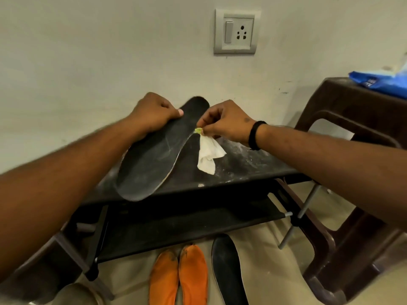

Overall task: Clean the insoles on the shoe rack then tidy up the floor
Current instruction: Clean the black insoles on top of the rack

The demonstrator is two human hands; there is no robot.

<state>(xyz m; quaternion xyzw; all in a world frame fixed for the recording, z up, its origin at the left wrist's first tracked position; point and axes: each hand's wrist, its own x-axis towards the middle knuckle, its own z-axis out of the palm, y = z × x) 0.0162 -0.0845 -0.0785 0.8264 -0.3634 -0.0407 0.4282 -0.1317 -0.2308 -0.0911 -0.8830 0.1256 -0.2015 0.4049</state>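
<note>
A long black insole (152,155) lies on the dusty top shelf of the black shoe rack (237,170), its heel end hanging over the front edge. My left hand (154,113) grips the insole near its toe end, thumb on top. My right hand (226,123) pinches a small yellow-green scrap (198,130) at the insole's right edge, and a crumpled white wipe (208,156) hangs from the same fingers. On the floor below lie two orange insoles (178,280) and another black insole (229,271).
A brown plastic stool (356,155) stands at the right with a blue packet (381,81) on top. A wall socket (236,31) sits above the rack. A round rim (83,293) shows at the bottom left. The rack's lower shelf (187,225) is bare.
</note>
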